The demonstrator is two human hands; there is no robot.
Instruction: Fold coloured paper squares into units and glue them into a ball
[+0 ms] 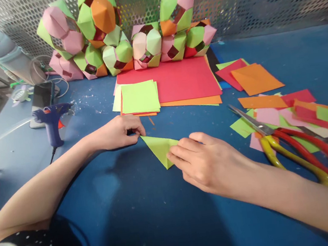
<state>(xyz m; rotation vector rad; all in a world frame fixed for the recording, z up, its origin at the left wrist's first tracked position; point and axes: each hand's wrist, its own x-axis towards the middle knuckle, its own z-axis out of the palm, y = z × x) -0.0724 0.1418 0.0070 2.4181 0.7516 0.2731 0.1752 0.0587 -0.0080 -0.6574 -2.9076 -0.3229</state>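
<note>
A green sheet of paper (158, 147), folded into a triangle, lies on the blue table between my hands. My left hand (123, 131) pinches its left corner between thumb and forefinger. Over the right part of the triangle, my right hand (204, 162) is closed with its fingers curled on the paper, hiding that corner. One point of the triangle faces toward me. Just beyond my left hand sits a stack of small square papers (139, 97), light green on top.
Folded paper shapes (146, 47) stand along the perforated metal back panel. Red sheets (182, 80) lie before them. To the right are orange squares (257, 79), paper scraps (267, 116) and scissors (275, 133). A glue gun (52, 124), phone (43, 100) and bottle (9, 56) occupy the left.
</note>
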